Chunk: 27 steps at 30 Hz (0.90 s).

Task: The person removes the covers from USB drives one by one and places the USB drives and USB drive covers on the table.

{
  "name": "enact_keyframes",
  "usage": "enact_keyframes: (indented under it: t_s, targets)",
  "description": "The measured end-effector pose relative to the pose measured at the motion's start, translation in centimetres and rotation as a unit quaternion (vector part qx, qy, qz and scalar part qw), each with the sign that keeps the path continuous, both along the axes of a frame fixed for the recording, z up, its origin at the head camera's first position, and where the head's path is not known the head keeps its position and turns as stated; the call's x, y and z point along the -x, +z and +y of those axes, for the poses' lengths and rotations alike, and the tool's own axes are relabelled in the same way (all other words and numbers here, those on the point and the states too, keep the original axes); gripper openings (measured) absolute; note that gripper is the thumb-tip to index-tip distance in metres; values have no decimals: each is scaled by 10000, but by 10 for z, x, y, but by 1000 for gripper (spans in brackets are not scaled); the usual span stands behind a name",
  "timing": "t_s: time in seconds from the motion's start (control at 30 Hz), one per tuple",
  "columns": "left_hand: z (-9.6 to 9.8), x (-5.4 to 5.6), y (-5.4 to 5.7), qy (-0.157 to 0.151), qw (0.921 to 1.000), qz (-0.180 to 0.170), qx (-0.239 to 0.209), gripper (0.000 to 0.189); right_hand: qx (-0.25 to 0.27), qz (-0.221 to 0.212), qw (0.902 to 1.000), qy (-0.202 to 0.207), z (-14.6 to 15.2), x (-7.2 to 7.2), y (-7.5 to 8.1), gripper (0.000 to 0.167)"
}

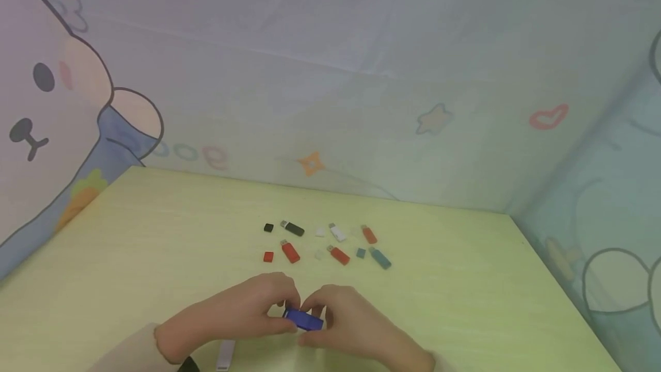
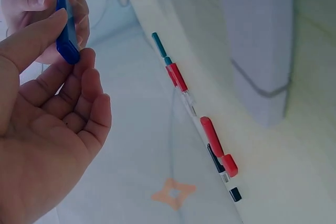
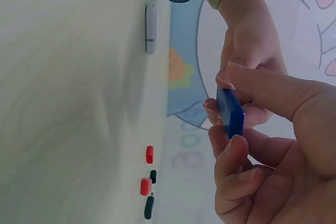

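A blue USB flash drive (image 1: 303, 320) is held just above the table by both hands, one at each end. My left hand (image 1: 253, 306) pinches its left end between thumb and fingers. On the opposite end, the thumb and fingers of my right hand (image 1: 348, 320) grip it. The right wrist view shows the blue drive (image 3: 230, 113) edge-on, its far end covered by the left fingers. Whether its cap is fully seated cannot be told. Below the left forearm lies a white capped stick (image 1: 225, 355), which looms large in the left wrist view.
Beyond the hands, uncapped drives lie in two rows: black (image 1: 293, 228), white (image 1: 338, 232), orange-red (image 1: 369, 235), red (image 1: 290, 252), another red (image 1: 339, 255) and teal (image 1: 380, 258). Loose caps beside them include black (image 1: 268, 227), red (image 1: 268, 256) and teal (image 1: 360, 253).
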<state>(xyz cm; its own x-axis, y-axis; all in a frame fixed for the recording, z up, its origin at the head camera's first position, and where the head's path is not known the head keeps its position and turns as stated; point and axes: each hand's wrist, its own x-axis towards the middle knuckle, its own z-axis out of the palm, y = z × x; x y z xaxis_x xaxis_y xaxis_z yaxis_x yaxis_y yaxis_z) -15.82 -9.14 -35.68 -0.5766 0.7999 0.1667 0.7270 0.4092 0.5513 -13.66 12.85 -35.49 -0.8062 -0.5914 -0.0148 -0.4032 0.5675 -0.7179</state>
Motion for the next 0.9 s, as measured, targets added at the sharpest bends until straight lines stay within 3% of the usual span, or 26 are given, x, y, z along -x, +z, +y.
enact_keyframes:
  t_s: [0.13,0.47,0.7,0.9]
  targets:
    - [1,-2,1,47,9999,95,-85,8,35,1,10000,-56,2,-1,2,22]
    - [4,-4,-2,286,9994,-112,-161,10,104,78,9999,71,4,2,-1,15]
    - [7,-5,-2,442,9982,-346,-219,10,123,-7,9999,-121,2,1,-3,15]
    - [7,-6,-2,536,9976,-300,-319,12,247,18,9995,-211,1,1,-5,15]
